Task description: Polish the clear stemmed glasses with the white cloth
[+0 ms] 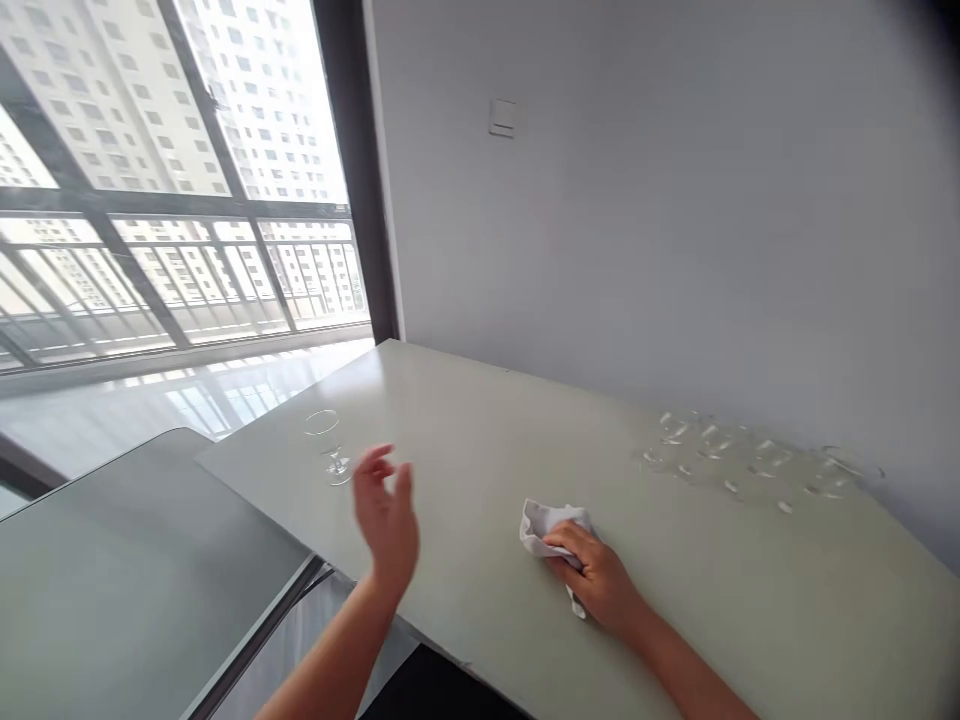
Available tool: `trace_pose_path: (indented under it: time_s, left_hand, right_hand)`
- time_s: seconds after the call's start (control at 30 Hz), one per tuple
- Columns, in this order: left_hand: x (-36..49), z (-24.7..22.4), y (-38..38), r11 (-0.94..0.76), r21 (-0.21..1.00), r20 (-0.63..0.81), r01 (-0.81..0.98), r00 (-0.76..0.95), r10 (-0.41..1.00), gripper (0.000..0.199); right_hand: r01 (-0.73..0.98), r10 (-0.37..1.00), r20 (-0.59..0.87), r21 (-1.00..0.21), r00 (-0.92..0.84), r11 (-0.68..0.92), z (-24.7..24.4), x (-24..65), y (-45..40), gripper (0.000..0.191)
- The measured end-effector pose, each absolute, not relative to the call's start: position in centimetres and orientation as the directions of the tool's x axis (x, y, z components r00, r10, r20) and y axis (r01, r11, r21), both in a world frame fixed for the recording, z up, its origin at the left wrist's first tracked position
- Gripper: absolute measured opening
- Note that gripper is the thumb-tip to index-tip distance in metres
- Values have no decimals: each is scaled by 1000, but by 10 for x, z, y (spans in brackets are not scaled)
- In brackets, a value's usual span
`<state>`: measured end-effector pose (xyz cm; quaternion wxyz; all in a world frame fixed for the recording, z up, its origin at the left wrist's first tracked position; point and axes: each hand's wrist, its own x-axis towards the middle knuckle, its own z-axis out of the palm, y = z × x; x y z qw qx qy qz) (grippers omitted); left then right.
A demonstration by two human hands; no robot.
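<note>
My right hand (596,575) is closed round a crumpled white cloth (547,522) just over the tabletop; I cannot tell whether the cloth touches it. To the left, my left hand (388,515) is raised with its fingers parted and slightly curled, holding nothing. Close beside those fingers a clear stemmed glass (336,465) stands upright near the table's left edge. Its bowl is hard to make out against the pale surface.
Several clear glasses (769,455) stand grouped along the wall at the right of the pale table (465,450). A second grey-topped surface (150,560) adjoins at the left. Beyond are a large window (172,200) and a wall with a switch (502,117).
</note>
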<state>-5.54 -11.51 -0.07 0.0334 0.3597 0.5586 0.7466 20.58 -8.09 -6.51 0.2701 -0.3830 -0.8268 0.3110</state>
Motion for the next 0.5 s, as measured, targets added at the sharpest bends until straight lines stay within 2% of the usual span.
trace_pose_path:
  time_s: [0.07, 0.1, 0.23, 0.33, 0.43, 0.5]
  left_hand:
    - [-102, -20, -117, -215, 934, 336, 286, -907, 255, 42]
    - [-123, -28, -115, -123, 958, 280, 257, -933, 229, 49]
    - [-184, -46, -96, 95, 989, 49, 111, -866, 497, 73]
    - [-199, -49, -81, 140, 981, 21, 133, -794, 608, 61]
    - [-187, -47, -67, 120, 977, 43, 177, -714, 698, 38]
    - [-165, -42, -57, 66, 980, 64, 189, -608, 792, 32]
  right_hand:
    - [484, 809, 194, -715, -555, 504, -65, 205, -81, 14]
    - [490, 812, 192, -714, -551, 501, -65, 205, -81, 14]
    - [473, 830, 190, -746, -524, 469, -67, 203, -81, 17]
    - [413, 878, 169, -832, -449, 371, -70, 206, -79, 25]
    - [354, 953, 43, -923, -300, 153, -70, 215, -77, 37]
    - [370, 957, 45, -916, -286, 153, -65, 221, -75, 39]
